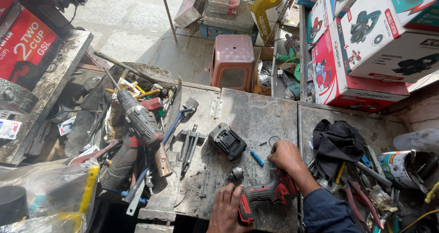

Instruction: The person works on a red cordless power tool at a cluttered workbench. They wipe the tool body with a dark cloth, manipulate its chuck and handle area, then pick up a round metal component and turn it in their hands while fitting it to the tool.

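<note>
A red and black cordless drill body lies on the grey metal bench close to me. My left hand grips its handle end at the bottom. My right hand rests on the drill's head end, fingers curled down onto the bench. A small metal chuck lies loose just left of the drill. The black battery pack sits a little farther away, and a blue-handled screwdriver lies between it and my right hand.
A heap of tools with a black drill, a hammer and pliers fills the left side. A black cloth, a tin can and hand tools lie on the right. A pink stool and boxed power tools stand beyond.
</note>
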Demonstrator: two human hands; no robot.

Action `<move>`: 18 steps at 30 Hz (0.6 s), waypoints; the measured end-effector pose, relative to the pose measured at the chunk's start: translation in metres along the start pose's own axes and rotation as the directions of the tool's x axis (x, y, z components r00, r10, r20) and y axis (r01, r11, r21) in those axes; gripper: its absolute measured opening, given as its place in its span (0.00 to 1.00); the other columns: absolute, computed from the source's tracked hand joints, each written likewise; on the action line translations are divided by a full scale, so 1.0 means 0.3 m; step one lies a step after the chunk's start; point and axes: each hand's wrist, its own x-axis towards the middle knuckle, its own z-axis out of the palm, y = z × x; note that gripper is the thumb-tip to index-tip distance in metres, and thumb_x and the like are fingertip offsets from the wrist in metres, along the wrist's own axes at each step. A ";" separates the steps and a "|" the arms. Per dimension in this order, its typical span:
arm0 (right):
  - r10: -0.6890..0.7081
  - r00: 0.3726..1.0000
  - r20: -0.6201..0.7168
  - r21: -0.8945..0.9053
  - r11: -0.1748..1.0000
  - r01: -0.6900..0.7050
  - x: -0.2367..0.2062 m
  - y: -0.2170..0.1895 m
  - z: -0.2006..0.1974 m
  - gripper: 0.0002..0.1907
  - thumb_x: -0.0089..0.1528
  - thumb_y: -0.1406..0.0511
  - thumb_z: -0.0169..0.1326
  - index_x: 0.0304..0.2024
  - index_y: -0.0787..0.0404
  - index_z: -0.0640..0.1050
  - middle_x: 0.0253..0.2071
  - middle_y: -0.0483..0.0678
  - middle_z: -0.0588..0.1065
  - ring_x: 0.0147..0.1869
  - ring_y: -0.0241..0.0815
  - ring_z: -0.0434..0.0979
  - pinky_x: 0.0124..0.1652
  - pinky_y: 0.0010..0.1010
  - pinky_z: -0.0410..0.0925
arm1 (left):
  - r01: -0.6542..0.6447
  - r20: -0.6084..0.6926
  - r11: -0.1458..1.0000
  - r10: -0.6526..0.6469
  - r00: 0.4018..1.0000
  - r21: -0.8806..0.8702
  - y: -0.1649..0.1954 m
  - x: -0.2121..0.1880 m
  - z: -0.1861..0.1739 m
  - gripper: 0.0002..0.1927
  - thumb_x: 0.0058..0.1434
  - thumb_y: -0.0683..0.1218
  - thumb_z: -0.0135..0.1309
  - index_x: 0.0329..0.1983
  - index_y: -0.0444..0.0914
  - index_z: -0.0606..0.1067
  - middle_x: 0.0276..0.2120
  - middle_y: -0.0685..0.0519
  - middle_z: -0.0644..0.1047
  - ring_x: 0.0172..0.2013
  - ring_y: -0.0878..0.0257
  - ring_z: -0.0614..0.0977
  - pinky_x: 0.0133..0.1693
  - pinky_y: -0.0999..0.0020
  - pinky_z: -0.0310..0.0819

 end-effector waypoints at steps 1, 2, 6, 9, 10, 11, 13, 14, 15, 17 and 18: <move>-0.014 1.000 -0.017 -0.017 1.000 0.014 0.000 -0.008 0.000 0.13 0.48 0.59 0.68 0.34 0.57 0.86 0.36 0.54 0.83 0.45 0.52 0.84 0.50 0.39 0.74 | 0.003 -0.003 1.000 -0.003 1.000 0.007 0.001 0.000 -0.005 0.56 0.44 0.64 0.69 0.70 0.34 0.59 0.58 0.39 0.62 0.61 0.39 0.66 0.60 0.40 0.62; -0.028 0.999 -0.031 -0.037 0.999 0.027 -0.008 -0.016 -0.003 0.14 0.49 0.59 0.67 0.34 0.58 0.86 0.36 0.55 0.82 0.45 0.53 0.84 0.50 0.40 0.74 | 0.007 -0.006 1.000 -0.007 1.000 0.011 0.005 -0.003 -0.007 0.56 0.44 0.63 0.69 0.70 0.35 0.59 0.58 0.39 0.62 0.61 0.39 0.66 0.60 0.40 0.62; -0.091 0.995 -0.029 0.083 0.992 0.093 -0.057 -0.062 -0.016 0.15 0.49 0.60 0.67 0.34 0.60 0.84 0.35 0.53 0.82 0.43 0.51 0.84 0.46 0.40 0.75 | 0.031 0.021 0.999 -0.030 0.999 -0.012 0.015 0.002 -0.015 0.57 0.44 0.63 0.73 0.70 0.35 0.59 0.57 0.38 0.62 0.60 0.38 0.65 0.58 0.38 0.60; -0.149 0.989 -0.006 0.304 0.942 0.143 -0.102 -0.122 0.020 0.15 0.49 0.62 0.66 0.35 0.61 0.82 0.33 0.52 0.83 0.38 0.47 0.86 0.42 0.37 0.75 | 0.001 -0.030 1.000 -0.001 1.000 0.008 0.018 0.002 -0.022 0.57 0.42 0.61 0.72 0.70 0.35 0.59 0.58 0.38 0.62 0.61 0.38 0.66 0.59 0.40 0.61; -0.181 0.983 -0.016 0.321 0.931 0.176 -0.105 -0.147 0.037 0.14 0.49 0.62 0.66 0.36 0.62 0.83 0.33 0.53 0.83 0.38 0.47 0.86 0.42 0.36 0.75 | -0.011 -0.039 1.000 0.011 0.999 0.002 0.017 0.002 -0.025 0.57 0.42 0.61 0.72 0.70 0.34 0.59 0.58 0.38 0.62 0.61 0.38 0.66 0.59 0.39 0.62; -0.212 0.977 -0.029 0.337 0.918 0.209 -0.107 -0.169 0.053 0.14 0.50 0.63 0.66 0.36 0.62 0.83 0.33 0.53 0.83 0.38 0.47 0.86 0.41 0.36 0.75 | -0.026 -0.048 1.000 0.026 0.999 -0.004 0.017 0.003 -0.027 0.58 0.42 0.61 0.72 0.70 0.34 0.58 0.59 0.38 0.62 0.61 0.38 0.66 0.59 0.39 0.62; -0.253 0.966 -0.056 0.379 0.890 0.255 -0.109 -0.192 0.082 0.13 0.52 0.63 0.65 0.37 0.62 0.83 0.33 0.53 0.83 0.37 0.46 0.86 0.40 0.35 0.75 | -0.039 -0.053 0.999 0.038 0.998 -0.009 0.017 0.007 -0.027 0.58 0.42 0.62 0.73 0.71 0.34 0.58 0.59 0.37 0.62 0.60 0.38 0.66 0.58 0.39 0.62; -0.267 0.961 -0.068 0.403 0.874 0.271 -0.110 -0.199 0.093 0.13 0.52 0.64 0.64 0.38 0.61 0.83 0.33 0.53 0.83 0.37 0.46 0.86 0.40 0.35 0.75 | -0.035 -0.052 0.999 0.034 0.998 -0.008 0.018 0.009 -0.026 0.58 0.43 0.62 0.73 0.71 0.34 0.59 0.58 0.37 0.62 0.60 0.38 0.66 0.58 0.39 0.62; -0.280 0.957 -0.077 0.425 0.859 0.286 -0.109 -0.200 0.100 0.12 0.53 0.64 0.64 0.39 0.60 0.83 0.33 0.53 0.83 0.37 0.46 0.86 0.40 0.35 0.75 | -0.027 -0.051 1.000 0.027 0.998 -0.010 0.019 0.013 -0.022 0.58 0.44 0.63 0.73 0.71 0.34 0.59 0.58 0.37 0.62 0.60 0.38 0.66 0.58 0.39 0.62; -0.277 0.957 -0.079 0.433 0.856 0.284 -0.128 -0.194 0.115 0.12 0.55 0.64 0.62 0.41 0.60 0.83 0.35 0.52 0.83 0.38 0.46 0.86 0.40 0.35 0.76 | 0.000 -0.038 1.000 -0.001 0.999 -0.014 0.029 0.006 -0.015 0.57 0.42 0.61 0.72 0.70 0.34 0.59 0.57 0.37 0.63 0.59 0.38 0.67 0.58 0.40 0.63; -0.275 0.957 -0.088 0.435 0.854 0.285 -0.133 -0.185 0.113 0.12 0.55 0.64 0.62 0.42 0.60 0.83 0.35 0.52 0.83 0.38 0.46 0.86 0.40 0.34 0.76 | 0.006 -0.035 1.000 -0.007 0.999 -0.014 0.028 0.014 -0.012 0.57 0.41 0.61 0.71 0.69 0.34 0.59 0.57 0.37 0.63 0.59 0.38 0.67 0.59 0.40 0.64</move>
